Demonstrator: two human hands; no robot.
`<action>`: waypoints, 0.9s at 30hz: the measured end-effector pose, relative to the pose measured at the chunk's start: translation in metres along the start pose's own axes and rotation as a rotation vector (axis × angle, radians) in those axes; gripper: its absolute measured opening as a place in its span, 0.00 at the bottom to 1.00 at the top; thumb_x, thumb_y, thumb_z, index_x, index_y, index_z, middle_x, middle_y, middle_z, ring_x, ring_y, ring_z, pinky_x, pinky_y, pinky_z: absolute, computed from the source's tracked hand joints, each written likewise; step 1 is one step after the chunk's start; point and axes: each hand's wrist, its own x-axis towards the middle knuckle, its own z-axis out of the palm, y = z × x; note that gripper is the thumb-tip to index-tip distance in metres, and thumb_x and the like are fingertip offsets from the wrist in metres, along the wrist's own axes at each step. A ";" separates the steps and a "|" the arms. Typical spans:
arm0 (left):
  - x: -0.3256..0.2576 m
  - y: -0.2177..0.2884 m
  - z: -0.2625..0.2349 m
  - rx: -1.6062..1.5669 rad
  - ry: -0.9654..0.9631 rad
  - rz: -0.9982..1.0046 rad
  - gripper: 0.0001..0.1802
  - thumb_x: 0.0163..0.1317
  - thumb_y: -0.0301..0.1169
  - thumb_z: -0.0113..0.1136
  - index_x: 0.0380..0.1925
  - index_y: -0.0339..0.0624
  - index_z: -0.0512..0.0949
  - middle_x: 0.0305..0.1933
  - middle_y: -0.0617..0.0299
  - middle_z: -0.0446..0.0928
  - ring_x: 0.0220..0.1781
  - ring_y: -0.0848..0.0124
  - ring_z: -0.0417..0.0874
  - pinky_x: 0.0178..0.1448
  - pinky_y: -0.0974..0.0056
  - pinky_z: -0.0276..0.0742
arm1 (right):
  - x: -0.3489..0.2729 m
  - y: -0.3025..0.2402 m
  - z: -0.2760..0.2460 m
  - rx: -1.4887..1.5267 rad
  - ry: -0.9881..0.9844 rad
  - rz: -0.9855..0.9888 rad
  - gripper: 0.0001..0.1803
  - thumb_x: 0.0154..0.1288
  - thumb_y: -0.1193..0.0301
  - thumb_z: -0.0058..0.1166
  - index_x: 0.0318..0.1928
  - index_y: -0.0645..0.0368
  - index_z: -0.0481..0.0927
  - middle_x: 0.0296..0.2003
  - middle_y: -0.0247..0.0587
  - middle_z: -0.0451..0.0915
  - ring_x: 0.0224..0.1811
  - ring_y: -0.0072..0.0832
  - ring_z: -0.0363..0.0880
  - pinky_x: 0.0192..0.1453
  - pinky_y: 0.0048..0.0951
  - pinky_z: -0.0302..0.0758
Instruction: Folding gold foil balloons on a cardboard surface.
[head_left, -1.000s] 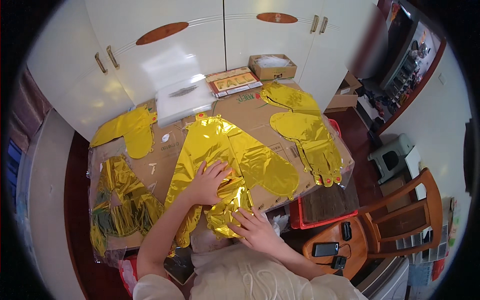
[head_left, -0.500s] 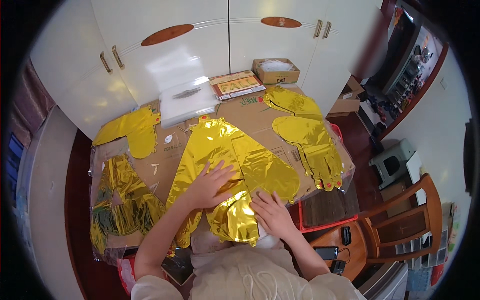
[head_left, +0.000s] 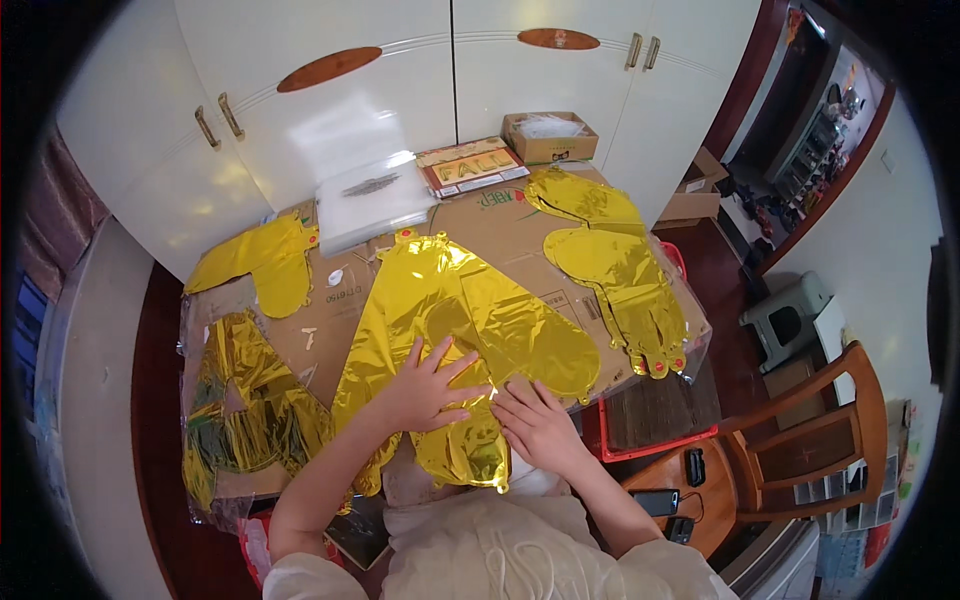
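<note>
Flat gold foil balloons lie on a cardboard-covered table. The one before me [head_left: 400, 290] spreads over the middle, its near lobe reaching the table's front edge by my body. My left hand [head_left: 428, 392] rests on it with fingers spread. Beside it my right hand [head_left: 535, 422] presses on the foil near its lower edge, fingers extended. Neither hand grips anything visible. Another gold foil balloon [head_left: 625, 265] lies at the right with red dots at its tabs. At the far left is a third [head_left: 255, 260], and a wrinkled gold foil piece [head_left: 250, 400] lies at the near left.
A stack of clear plastic bags [head_left: 372, 205], a printed card pack [head_left: 470, 168] and an open cardboard box [head_left: 550, 135] line the far edge, against white cabinets [head_left: 340, 120]. At the right stands a wooden chair [head_left: 820, 460] with a phone [head_left: 657, 502]; a grey stool [head_left: 785, 315] is behind.
My right hand has shifted slightly left, closer to my left hand. My left hand's fingers have spread and moved slightly nearer my body. The near foil lobe lies flatter.
</note>
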 end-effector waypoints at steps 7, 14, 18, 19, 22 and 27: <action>0.003 0.005 -0.005 -0.020 0.035 -0.022 0.31 0.60 0.65 0.51 0.63 0.78 0.70 0.72 0.58 0.62 0.73 0.41 0.56 0.70 0.27 0.48 | 0.004 0.000 -0.008 -0.011 -0.032 -0.005 0.19 0.62 0.63 0.57 0.54 0.51 0.80 0.57 0.31 0.77 0.66 0.31 0.68 0.72 0.47 0.60; 0.009 0.008 -0.001 -0.008 0.047 -0.074 0.35 0.57 0.68 0.51 0.64 0.74 0.70 0.69 0.59 0.66 0.73 0.44 0.58 0.68 0.25 0.51 | 0.004 0.002 -0.011 0.014 -0.068 -0.011 0.21 0.62 0.62 0.57 0.55 0.51 0.80 0.58 0.30 0.76 0.66 0.32 0.68 0.72 0.48 0.58; 0.008 0.009 0.003 -0.004 0.074 -0.082 0.37 0.56 0.69 0.52 0.64 0.73 0.70 0.69 0.59 0.66 0.73 0.44 0.57 0.68 0.25 0.49 | 0.000 0.003 -0.012 0.034 -0.056 -0.039 0.19 0.62 0.63 0.57 0.53 0.52 0.81 0.57 0.31 0.77 0.66 0.33 0.68 0.72 0.50 0.58; 0.007 0.010 0.004 -0.005 0.079 -0.085 0.37 0.55 0.69 0.52 0.64 0.73 0.70 0.69 0.60 0.66 0.73 0.45 0.57 0.68 0.25 0.49 | -0.002 0.003 -0.012 0.042 -0.057 -0.045 0.18 0.62 0.64 0.57 0.53 0.52 0.81 0.57 0.31 0.77 0.66 0.34 0.68 0.72 0.50 0.58; 0.005 0.009 0.007 -0.002 0.084 -0.088 0.37 0.55 0.69 0.52 0.64 0.73 0.70 0.69 0.60 0.66 0.74 0.45 0.57 0.68 0.25 0.48 | -0.012 0.007 -0.012 0.218 0.108 -0.084 0.16 0.64 0.66 0.55 0.52 0.53 0.82 0.51 0.38 0.81 0.59 0.38 0.75 0.65 0.43 0.68; 0.008 0.009 0.009 -0.017 0.096 -0.084 0.36 0.55 0.69 0.52 0.64 0.74 0.70 0.70 0.61 0.65 0.74 0.46 0.56 0.69 0.24 0.47 | -0.067 -0.006 0.040 1.075 0.151 0.742 0.14 0.70 0.63 0.54 0.47 0.59 0.83 0.39 0.36 0.84 0.41 0.25 0.80 0.46 0.28 0.73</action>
